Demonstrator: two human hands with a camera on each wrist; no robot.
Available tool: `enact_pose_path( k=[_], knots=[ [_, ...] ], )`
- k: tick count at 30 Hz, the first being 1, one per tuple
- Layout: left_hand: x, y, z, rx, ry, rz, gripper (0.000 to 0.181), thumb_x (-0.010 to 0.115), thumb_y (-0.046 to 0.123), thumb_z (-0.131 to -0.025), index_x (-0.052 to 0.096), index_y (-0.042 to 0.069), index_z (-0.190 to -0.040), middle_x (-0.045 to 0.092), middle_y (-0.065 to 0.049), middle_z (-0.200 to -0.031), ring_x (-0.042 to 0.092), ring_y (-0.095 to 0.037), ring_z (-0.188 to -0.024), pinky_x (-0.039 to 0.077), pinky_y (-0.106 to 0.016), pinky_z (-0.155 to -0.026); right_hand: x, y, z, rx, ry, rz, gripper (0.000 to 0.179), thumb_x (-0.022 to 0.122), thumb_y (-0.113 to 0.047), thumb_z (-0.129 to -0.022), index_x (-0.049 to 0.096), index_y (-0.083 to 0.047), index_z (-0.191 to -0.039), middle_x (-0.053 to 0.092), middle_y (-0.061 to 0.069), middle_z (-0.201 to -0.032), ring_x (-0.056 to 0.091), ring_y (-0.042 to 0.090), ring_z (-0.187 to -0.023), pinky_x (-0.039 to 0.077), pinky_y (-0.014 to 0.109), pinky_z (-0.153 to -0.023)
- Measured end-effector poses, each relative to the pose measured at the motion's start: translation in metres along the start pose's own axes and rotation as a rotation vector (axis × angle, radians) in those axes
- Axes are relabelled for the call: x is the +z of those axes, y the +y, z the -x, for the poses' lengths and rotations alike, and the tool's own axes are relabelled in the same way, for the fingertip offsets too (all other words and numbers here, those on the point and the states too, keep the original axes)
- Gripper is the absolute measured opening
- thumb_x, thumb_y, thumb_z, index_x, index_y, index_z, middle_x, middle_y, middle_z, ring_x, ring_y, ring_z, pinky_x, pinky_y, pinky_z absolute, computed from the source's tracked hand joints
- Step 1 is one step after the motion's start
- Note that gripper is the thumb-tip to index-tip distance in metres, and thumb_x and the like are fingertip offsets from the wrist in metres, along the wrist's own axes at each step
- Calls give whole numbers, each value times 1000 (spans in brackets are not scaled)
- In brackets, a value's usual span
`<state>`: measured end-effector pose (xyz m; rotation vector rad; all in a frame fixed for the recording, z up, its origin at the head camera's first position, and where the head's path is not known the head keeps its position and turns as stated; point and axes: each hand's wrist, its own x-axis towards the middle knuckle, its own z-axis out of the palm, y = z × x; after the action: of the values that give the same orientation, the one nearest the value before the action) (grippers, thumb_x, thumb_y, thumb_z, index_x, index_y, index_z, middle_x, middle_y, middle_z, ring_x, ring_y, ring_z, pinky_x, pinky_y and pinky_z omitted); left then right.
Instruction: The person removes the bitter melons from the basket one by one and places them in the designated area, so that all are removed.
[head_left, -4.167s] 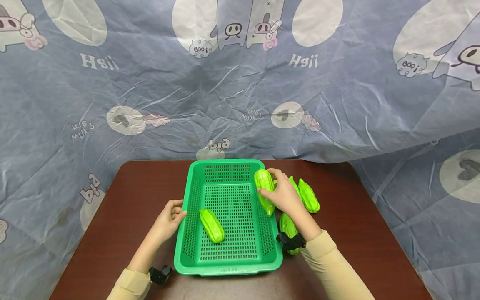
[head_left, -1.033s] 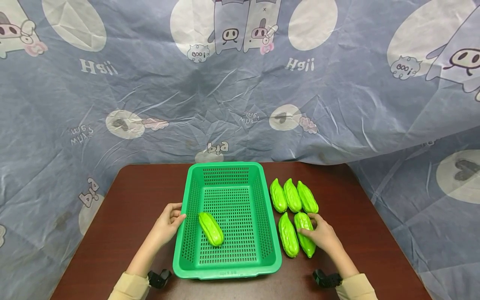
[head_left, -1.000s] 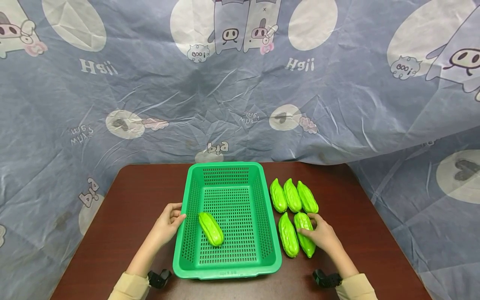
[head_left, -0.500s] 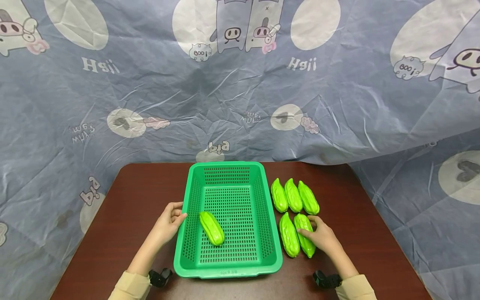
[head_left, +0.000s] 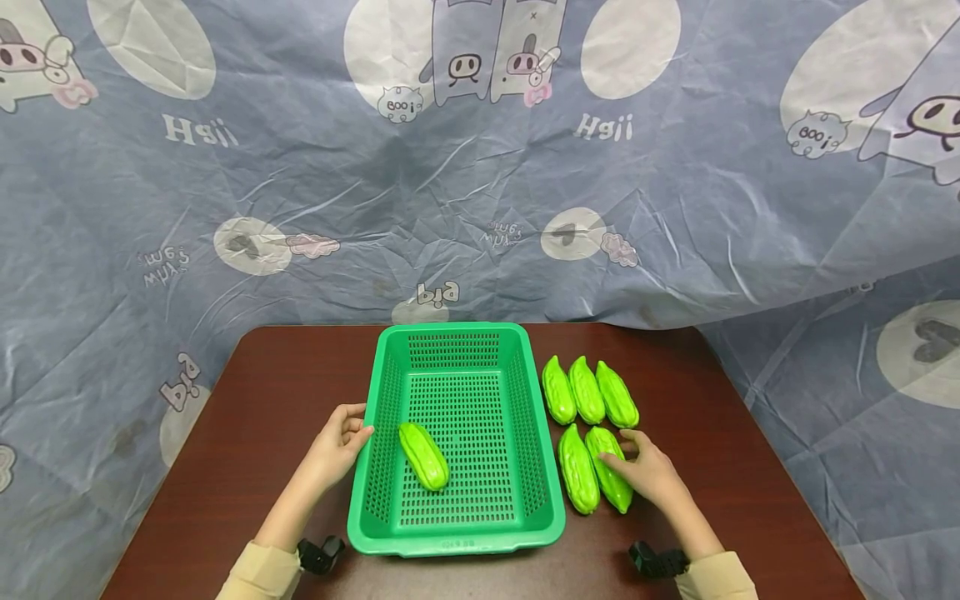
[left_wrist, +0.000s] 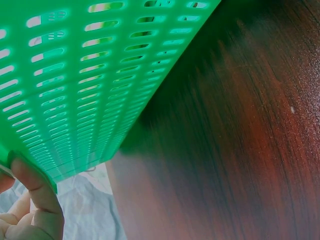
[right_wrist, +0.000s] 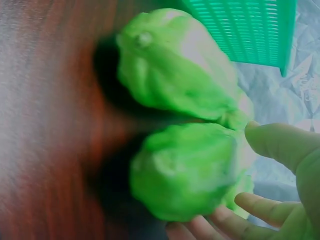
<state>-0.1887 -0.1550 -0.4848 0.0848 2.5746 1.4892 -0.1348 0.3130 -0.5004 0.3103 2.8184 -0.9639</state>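
A green plastic basket [head_left: 457, 546] with slotted walls stands mid-table. My left hand [head_left: 335, 444] grips its left rim; in the left wrist view, curled fingers [left_wrist: 37, 187] meet the rim. One bitter melon [head_left: 423, 457], bright green and ridged, lies inside toward the left. My right hand [head_left: 651, 471] is at the near right bitter melon [head_left: 612, 479] on the table. In the right wrist view, its fingers touch or nearly touch the side of that melon [right_wrist: 182, 172], while the thumb [right_wrist: 280, 145] stands apart. Another bitter melon [head_left: 578, 469] lies just left of it.
Behind these two lie three more bitter melons side by side: left [head_left: 558, 390], middle [head_left: 586, 390] and right [head_left: 617, 395]. The brown table [head_left: 292, 375] ends at the back against a grey-blue printed cloth [head_left: 480, 192].
Earlier the right hand held a bitter melon at the basket's right rim; now a melon lies at the near right and the hand has loosened. The left hand stays on the rim.
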Motion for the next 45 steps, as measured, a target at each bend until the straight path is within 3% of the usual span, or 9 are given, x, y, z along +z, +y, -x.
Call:
enact_pose_path(
  k=[10, 23, 45],
  knots=[
    [0, 0, -1, 5, 3, -8, 42, 53, 13, -103, 41, 0, -141, 65, -16, -109, 64, -18, -90, 49, -31, -77, -23, -21, 1, -22, 25, -26, 77, 63, -42, -96, 33, 8, -146, 50, 34, -136, 55, 47, -119, 52, 52, -89],
    [1, -1, -1, 0, 7, -10, 43, 53, 13, -103, 40, 0, -141, 65, -16, -110, 64, -18, -91, 49, -31, -77, -39, -59, -4, -119, 107, -81, 74, 63, -40, -96, 34, 1, -149, 50, 27, -140, 54, 45, -124, 50, 53, -93],
    [1, 0, 0, 3, 6, -24, 43, 53, 15, -103, 40, 0, -141, 65, -16, -110, 66, -24, -96, 51, -36, -79, -41, -117, -6, -261, 231, -191, 62, 70, -27, -93, 44, -6, -144, 55, 19, -136, 59, 40, -119, 51, 52, -90]
  ],
)
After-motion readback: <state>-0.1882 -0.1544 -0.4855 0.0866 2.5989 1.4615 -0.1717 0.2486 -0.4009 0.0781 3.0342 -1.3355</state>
